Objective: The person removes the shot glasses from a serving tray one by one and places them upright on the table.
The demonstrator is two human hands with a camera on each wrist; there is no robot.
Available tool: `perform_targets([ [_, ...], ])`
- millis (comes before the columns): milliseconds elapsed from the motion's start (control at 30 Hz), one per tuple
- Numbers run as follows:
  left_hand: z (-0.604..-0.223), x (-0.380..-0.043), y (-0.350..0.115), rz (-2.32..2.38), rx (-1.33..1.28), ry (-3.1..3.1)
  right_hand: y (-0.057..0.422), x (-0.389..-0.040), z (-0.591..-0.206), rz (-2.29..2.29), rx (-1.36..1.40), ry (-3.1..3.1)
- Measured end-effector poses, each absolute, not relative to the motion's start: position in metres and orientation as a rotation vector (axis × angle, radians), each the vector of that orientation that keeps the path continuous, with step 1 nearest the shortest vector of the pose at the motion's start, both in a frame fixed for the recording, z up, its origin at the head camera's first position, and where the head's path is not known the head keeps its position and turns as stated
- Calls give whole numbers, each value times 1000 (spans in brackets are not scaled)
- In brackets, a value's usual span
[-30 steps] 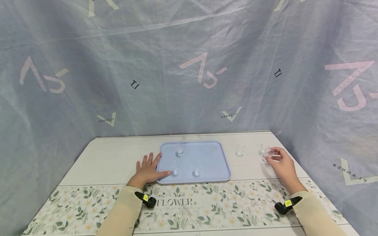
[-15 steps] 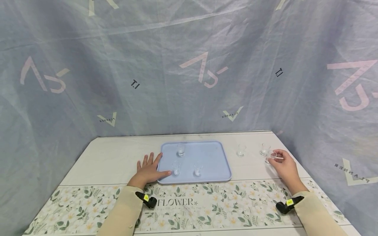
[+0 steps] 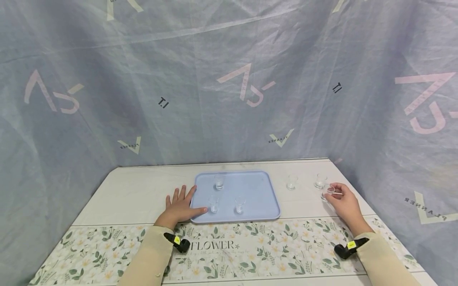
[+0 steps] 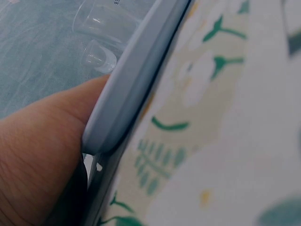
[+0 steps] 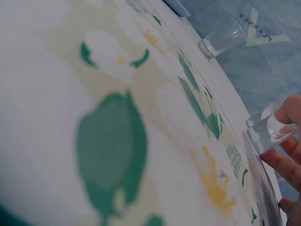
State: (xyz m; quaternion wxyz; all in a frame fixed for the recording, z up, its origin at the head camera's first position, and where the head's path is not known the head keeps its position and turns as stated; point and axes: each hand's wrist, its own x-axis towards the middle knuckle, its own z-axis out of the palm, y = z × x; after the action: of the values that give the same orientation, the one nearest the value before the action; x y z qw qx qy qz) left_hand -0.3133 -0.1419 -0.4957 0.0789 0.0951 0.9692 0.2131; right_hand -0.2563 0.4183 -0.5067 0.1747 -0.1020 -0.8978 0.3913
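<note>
My right hand (image 3: 346,203) pinches a small clear shot glass (image 3: 327,192) between thumb and fingers at the right of the table. The right wrist view shows this shot glass (image 5: 258,135) standing near the table surface, with the thumb and fingers on its upper part. Just behind it is another shot glass (image 3: 320,182), partly overlapped in the head view. My left hand (image 3: 179,206) lies with fingers spread at the left edge of a light blue tray (image 3: 255,194), its thumb over the front left corner. Three shot glasses stand on the tray, one of them (image 3: 213,205) close to that thumb.
A further shot glass (image 3: 291,182) stands on the table between tray and right hand. A floral cloth band (image 3: 279,246) crosses the table in front of the tray. Grey curtains (image 3: 200,119) enclose the back and sides.
My right hand has shifted slightly right and toward me with the shot glass, away from the glass behind it, then stayed nearly still. The left hand and tray have not moved.
</note>
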Motion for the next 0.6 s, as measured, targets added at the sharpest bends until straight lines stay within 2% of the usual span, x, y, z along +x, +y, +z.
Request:
perform_targets([
  [600, -514, -323, -146, 681, 303, 2904, 418, -258, -504, 1099, -286, -2594],
])
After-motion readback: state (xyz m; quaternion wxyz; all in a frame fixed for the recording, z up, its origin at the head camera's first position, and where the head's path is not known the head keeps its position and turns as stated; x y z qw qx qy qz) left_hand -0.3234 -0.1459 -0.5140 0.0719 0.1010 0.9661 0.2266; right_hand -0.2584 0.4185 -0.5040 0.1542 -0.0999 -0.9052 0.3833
